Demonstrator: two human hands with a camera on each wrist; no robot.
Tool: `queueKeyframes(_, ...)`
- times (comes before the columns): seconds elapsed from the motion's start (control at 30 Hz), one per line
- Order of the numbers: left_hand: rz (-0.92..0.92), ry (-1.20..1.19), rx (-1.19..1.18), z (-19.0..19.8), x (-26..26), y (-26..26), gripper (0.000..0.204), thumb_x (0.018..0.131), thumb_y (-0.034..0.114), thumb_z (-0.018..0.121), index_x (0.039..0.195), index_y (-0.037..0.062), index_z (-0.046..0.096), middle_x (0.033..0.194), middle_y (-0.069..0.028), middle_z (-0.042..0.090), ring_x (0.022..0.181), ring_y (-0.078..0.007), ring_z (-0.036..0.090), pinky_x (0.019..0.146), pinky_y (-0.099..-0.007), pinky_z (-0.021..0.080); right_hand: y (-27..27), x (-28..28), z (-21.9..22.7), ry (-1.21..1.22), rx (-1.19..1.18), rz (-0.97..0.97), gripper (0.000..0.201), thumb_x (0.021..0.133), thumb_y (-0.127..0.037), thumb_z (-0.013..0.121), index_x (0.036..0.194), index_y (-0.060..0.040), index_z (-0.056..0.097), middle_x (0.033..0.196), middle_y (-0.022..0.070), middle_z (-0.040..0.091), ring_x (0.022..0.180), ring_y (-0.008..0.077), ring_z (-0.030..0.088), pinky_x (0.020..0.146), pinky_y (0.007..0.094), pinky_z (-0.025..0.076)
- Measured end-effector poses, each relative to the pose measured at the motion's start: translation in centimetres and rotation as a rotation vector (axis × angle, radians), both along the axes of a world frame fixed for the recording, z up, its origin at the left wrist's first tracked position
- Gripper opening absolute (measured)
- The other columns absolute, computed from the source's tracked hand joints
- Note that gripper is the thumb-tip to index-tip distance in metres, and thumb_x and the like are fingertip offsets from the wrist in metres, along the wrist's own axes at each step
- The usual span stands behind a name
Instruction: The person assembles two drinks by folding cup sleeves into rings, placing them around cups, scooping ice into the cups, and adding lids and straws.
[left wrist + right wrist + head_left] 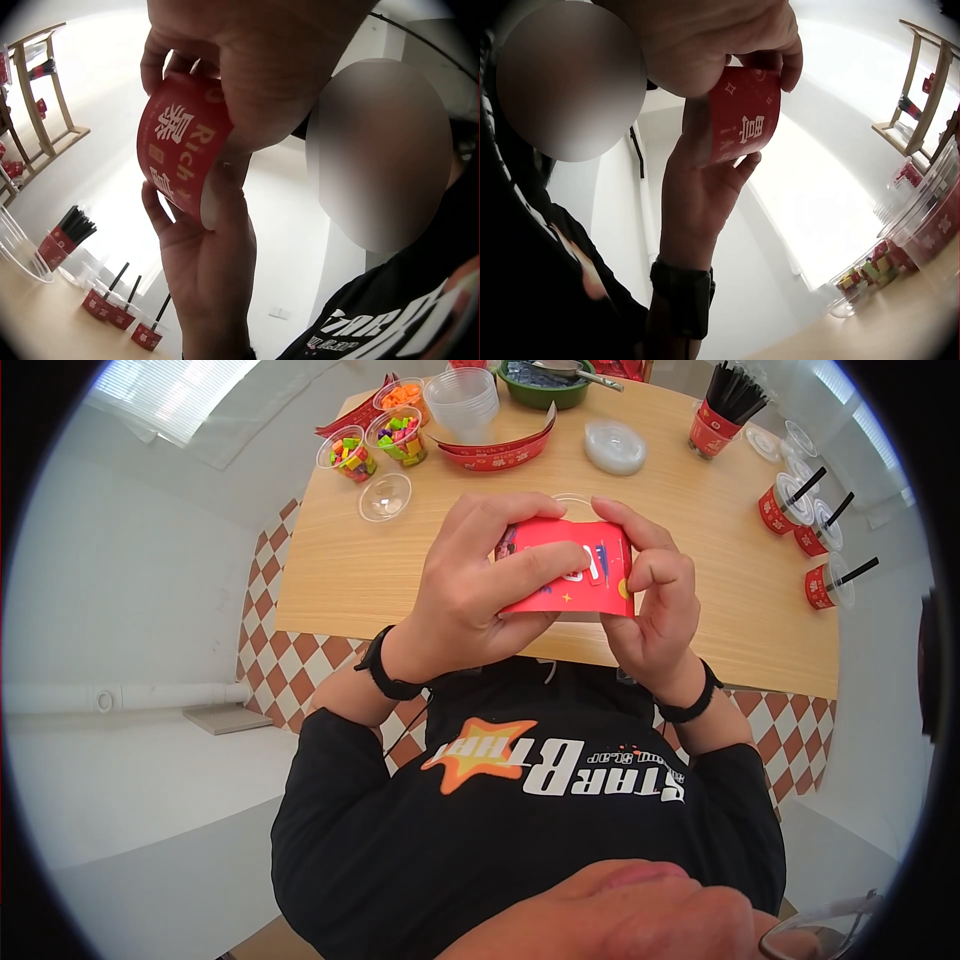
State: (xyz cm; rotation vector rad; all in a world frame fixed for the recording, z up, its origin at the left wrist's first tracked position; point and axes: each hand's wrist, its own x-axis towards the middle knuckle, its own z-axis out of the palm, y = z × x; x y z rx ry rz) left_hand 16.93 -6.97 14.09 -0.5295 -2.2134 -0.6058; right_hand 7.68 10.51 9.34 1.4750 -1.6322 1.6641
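Note:
A red printed paper cup sleeve [548,596] is held up between both hands over the table's near side. My left hand [455,585] grips its left end, one finger lying across the printed face. At the opposite end, my right hand [660,585] pinches the edge between thumb and bent fingers. In the left wrist view the sleeve [172,139] bows outward, with white characters and gold lettering on it. The right wrist view shows the sleeve's [742,124] other end, also curved. Behind the sleeve, a clear round rim [574,498] peeks out, mostly hidden.
Cups of colored pieces [399,438], stacked clear cups [461,400] and a red paper tray [497,457] stand far left. A green bowl [540,396] and clear lids [614,448] are behind. Rightward are black straws [735,395] and three lidded cups, one nearest [820,588].

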Motion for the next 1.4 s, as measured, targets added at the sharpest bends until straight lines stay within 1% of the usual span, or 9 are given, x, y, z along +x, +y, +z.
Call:
queueKeyframes(0.17, -0.061, -0.044, -0.079, 0.4, -0.1, -0.7, 0.038, 0.063, 0.006, 0.078, 0.101, 0.0128, 0.074, 0.116, -0.0135, 0.063, 0.096, -0.0274, 0.060, 0.080, -0.0343, 0.049, 0.2, -0.6, 0.5, 0.127, 0.122, -0.027, 0.039, 0.074, 0.000, 0.077, 0.092, -0.0071, 0.043, 0.131, 0.0311, 0.057, 0.107, 0.0385, 0.062, 0.091, 0.0393, 0.051)
queueKeyframes(0.27, -0.088, -0.114, -0.069, 0.7, 0.0, -0.8, 0.039, 0.063, 0.006, 0.077, 0.101, 0.0134, 0.074, 0.116, -0.0128, 0.063, 0.096, -0.0275, 0.059, 0.081, -0.0347, 0.048, 0.1, -0.5, 0.5, 0.135, 0.142, -0.031, 0.040, 0.072, 0.001, 0.077, 0.091, -0.0066, 0.043, 0.130, 0.0312, 0.058, 0.105, 0.0391, 0.062, 0.089, 0.0393, 0.052)
queueKeyframes(0.7, -0.016, -0.075, -0.054, 0.3, -0.1, -0.4, 0.037, 0.066, 0.006, 0.075, 0.102, 0.0133, 0.074, 0.116, -0.0129, 0.062, 0.097, -0.0285, 0.059, 0.083, -0.0355, 0.048, -0.1, -0.1, 0.8, 0.123, 0.165, -0.056, 0.042, 0.065, 0.003, 0.077, 0.091, -0.0053, 0.045, 0.130, 0.0279, 0.059, 0.099, 0.0375, 0.061, 0.084, 0.0397, 0.053)
queueKeyframes(0.8, -0.011, -0.056, -0.123, 0.1, -0.3, -0.4, 0.037, 0.066, 0.006, 0.075, 0.102, 0.0128, 0.074, 0.116, -0.0128, 0.062, 0.097, -0.0290, 0.059, 0.083, -0.0358, 0.047, 0.0, 0.0, 0.9, 0.130, 0.187, -0.077, 0.042, 0.064, 0.004, 0.076, 0.090, -0.0051, 0.045, 0.130, 0.0275, 0.059, 0.098, 0.0370, 0.060, 0.083, 0.0395, 0.052)
queueKeyframes(1.0, -0.048, -0.093, -0.047, 0.1, -0.7, -0.1, 0.040, 0.068, 0.004, 0.070, 0.107, 0.0108, 0.072, 0.118, -0.0128, 0.062, 0.098, -0.0306, 0.059, 0.085, -0.0372, 0.048, -0.1, 0.1, 0.9, 0.102, 0.200, -0.109, 0.042, 0.063, 0.006, 0.075, 0.092, -0.0043, 0.047, 0.127, 0.0263, 0.060, 0.100, 0.0363, 0.060, 0.084, 0.0393, 0.052)
queueKeyframes(1.07, -0.057, -0.113, -0.065, 0.0, -0.9, -0.5, 0.040, 0.071, 0.001, 0.067, 0.110, 0.0086, 0.070, 0.119, -0.0134, 0.062, 0.101, -0.0307, 0.059, 0.086, -0.0370, 0.048, -0.3, -0.2, 0.7, 0.042, 0.190, -0.037, 0.038, 0.068, 0.008, 0.071, 0.096, -0.0025, 0.049, 0.123, 0.0243, 0.061, 0.104, 0.0375, 0.061, 0.084, 0.0403, 0.052)
queueKeyframes(1.2, -0.039, -0.117, 0.027, -0.8, -1.5, -0.9, 0.035, 0.077, 0.000, 0.063, 0.111, 0.0057, 0.069, 0.113, -0.0136, 0.065, 0.100, -0.0301, 0.061, 0.085, -0.0366, 0.049, 0.0, -0.2, 1.3, -0.070, 0.241, -0.053, 0.032, 0.075, 0.009, 0.067, 0.102, -0.0012, 0.051, 0.117, 0.0220, 0.064, 0.104, 0.0369, 0.065, 0.083, 0.0393, 0.053)
queueKeyframes(1.27, -0.064, -0.258, 0.192, -0.9, -1.6, -0.7, 0.025, 0.082, 0.000, 0.060, 0.106, 0.0031, 0.068, 0.103, -0.0134, 0.068, 0.093, -0.0293, 0.064, 0.081, -0.0359, 0.050, 0.2, -0.3, 1.3, -0.102, 0.290, -0.068, 0.029, 0.082, 0.008, 0.061, 0.109, -0.0008, 0.052, 0.110, 0.0198, 0.066, 0.098, 0.0354, 0.069, 0.079, 0.0377, 0.055)
queueKeyframes(1.4, 0.026, -0.357, 0.204, -0.7, -1.5, -0.4, 0.016, 0.085, 0.002, 0.060, 0.099, 0.0010, 0.067, 0.094, -0.0134, 0.069, 0.086, -0.0283, 0.065, 0.077, -0.0349, 0.051, -0.3, -0.7, 0.6, -0.167, 0.344, -0.052, 0.028, 0.086, 0.007, 0.058, 0.112, -0.0018, 0.051, 0.105, 0.0185, 0.068, 0.093, 0.0333, 0.071, 0.076, 0.0369, 0.056)
